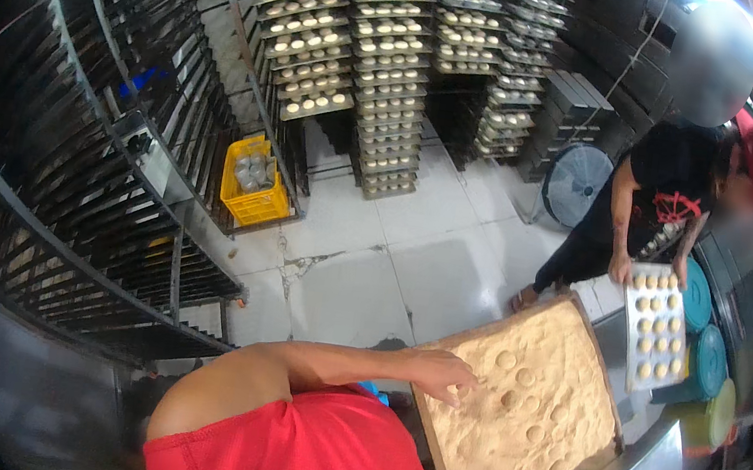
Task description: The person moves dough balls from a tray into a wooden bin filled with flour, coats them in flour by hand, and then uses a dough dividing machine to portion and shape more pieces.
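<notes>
Head view: the crumb tray (519,415), a wide wooden box of tan crumbs with dough rounds (507,359) half sunk in them, is the reference. At its near-left edge the left hand (445,375) lies palm down, fingers loosely spread, tips touching the crumbs, the arm reaching straight from the shoulder. The right hand is not visible. Risk, as a judgement: heavy pressure could flatten a round or push crumbs over the rim. Beyond the tray's far corner, another person holds a metal baking tray (656,327). Farther off stand loaded racks (397,67).

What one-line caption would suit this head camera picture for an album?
A hand presses into a crumb-filled wooden tray while a co-worker holds a metal tray of dough balls near stacked racks.
</notes>
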Motion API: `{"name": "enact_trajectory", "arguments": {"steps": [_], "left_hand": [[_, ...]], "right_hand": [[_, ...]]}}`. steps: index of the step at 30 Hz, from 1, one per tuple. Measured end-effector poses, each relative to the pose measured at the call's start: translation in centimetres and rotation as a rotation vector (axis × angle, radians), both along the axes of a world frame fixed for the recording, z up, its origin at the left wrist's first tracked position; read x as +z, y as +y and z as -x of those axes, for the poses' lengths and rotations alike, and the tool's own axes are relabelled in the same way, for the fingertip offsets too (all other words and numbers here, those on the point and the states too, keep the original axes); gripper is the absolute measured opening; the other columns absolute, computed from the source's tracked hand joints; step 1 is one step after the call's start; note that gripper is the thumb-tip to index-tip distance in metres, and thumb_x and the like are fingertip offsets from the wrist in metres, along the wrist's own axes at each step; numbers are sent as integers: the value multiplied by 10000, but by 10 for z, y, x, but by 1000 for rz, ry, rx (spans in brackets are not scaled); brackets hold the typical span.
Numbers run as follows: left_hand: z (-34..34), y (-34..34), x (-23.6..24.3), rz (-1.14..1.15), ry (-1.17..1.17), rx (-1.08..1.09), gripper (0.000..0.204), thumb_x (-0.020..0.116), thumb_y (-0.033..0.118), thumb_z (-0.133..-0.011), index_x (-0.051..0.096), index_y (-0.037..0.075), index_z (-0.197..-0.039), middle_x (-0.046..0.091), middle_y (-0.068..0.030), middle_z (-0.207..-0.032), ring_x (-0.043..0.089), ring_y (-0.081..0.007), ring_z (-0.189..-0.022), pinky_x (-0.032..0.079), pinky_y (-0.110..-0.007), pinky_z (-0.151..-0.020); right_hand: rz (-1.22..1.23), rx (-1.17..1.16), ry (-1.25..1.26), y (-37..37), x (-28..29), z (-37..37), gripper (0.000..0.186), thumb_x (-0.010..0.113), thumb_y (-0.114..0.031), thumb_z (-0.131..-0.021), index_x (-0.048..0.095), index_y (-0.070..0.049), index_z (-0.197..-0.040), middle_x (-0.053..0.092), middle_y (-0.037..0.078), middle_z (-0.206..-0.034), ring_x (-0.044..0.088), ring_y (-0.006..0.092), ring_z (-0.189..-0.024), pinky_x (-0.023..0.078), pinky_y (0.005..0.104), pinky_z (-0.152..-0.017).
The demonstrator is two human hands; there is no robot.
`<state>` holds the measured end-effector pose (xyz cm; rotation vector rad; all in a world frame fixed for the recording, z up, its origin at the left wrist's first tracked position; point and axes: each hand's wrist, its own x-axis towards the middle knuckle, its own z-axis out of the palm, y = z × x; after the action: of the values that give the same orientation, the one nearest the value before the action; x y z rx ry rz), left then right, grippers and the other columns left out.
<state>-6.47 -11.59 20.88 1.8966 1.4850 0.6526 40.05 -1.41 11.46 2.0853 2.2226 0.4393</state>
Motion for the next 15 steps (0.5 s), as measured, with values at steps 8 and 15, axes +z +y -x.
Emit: {"name": "enact_trajectory", "arguments": {"steps": [8, 15], "left_hand": [[-6, -5, -2, 143, -19, -38, 547, 751, 340, -879, 596, 99, -1345, 669, -125, -1107, 644, -348, -1077, 504, -470, -903], [-28, 0, -30, 108, -85, -66, 563, 775, 338, -844, 626, 65, -1314, 692, -143, -1119, 667, -344, -1063, 529, -453, -879]], "right_hand": [[23, -52, -15, -46, -3, -48, 862, 411, -671, -1001, 473, 39, -1486, 520, 243, -1483, 544, 403, -1324, 451, 523, -1078], [35, -53, -154, -108, -27, -149, 881, 376, -695, -1011, 487, 44, -1477, 533, 244, -1471, 567, 405, -1305, 475, 522, -1060]]}}
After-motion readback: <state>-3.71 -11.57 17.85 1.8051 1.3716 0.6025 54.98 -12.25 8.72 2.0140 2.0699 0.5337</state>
